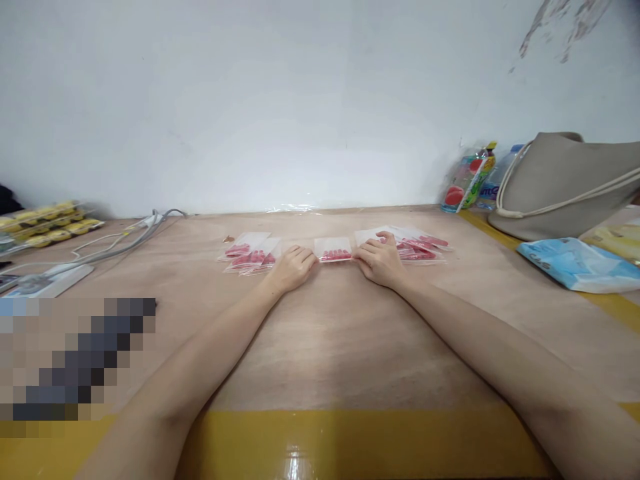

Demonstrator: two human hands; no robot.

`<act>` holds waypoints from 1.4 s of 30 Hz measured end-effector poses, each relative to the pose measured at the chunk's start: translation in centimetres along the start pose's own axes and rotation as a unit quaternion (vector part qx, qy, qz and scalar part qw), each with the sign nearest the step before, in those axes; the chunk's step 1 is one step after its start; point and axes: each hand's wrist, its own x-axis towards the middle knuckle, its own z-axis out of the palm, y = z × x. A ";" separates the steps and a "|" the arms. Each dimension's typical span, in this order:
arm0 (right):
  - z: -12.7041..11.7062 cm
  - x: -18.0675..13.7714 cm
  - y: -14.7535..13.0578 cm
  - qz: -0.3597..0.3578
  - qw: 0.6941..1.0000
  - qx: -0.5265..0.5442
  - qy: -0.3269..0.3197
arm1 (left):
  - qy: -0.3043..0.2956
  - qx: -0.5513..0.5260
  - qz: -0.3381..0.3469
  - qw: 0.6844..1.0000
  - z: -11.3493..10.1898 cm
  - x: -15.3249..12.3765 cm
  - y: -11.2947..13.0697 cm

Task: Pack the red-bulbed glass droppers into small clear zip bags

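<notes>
A small clear plastic bag (333, 248) with red-pink printing or contents along its near edge lies between my two hands. My left hand (296, 269) is closed, its fingertips pinching the bag's near left corner. On the opposite corner my right hand (380, 261) pinches the bag with thumb and bent fingers. Several similar bags lie overlapping in a left pile (253, 255), just beyond my left hand. A right pile (420, 247) of the same bags spreads behind my right hand, which partly covers it.
At the left are a power strip (55, 281) with cables and yellow packaged items (50, 225). Bottles (463, 187), a grey bag (565, 180) and a blue tissue pack (575, 265) stand or lie at the right. A white wall (300, 100) closes off the table's back. The lower left is pixelated.
</notes>
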 end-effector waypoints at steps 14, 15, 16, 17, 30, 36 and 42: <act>-0.3 0.5 -0.1 0.062 0.969 0.238 -0.019 | -0.011 -0.035 -0.128 0.991 -2.0 -0.2 -0.1; -0.5 0.7 0.5 0.070 0.970 0.231 -0.012 | -0.009 -0.026 -0.189 0.982 -2.2 -0.3 -0.5; -0.8 0.7 1.1 0.084 0.971 0.223 -0.004 | -0.004 -0.012 -0.249 0.969 -2.4 -0.4 -1.1; -1.2 0.7 1.9 0.100 0.972 0.212 0.004 | 0.001 0.002 -0.297 0.955 -2.5 -0.6 -1.9; -3.2 -0.9 3.6 0.134 0.988 -0.066 0.027 | -0.029 -0.052 -0.623 0.780 -5.2 -4.7 -7.7; -1.3 0.0 -0.4 -0.001 0.997 -0.054 0.052 | 0.028 -0.099 -0.641 0.760 -6.2 -3.2 -6.7; -0.7 0.1 -1.6 -0.044 0.998 -0.028 0.047 | 0.088 -0.165 -0.591 0.785 -4.5 0.1 -4.3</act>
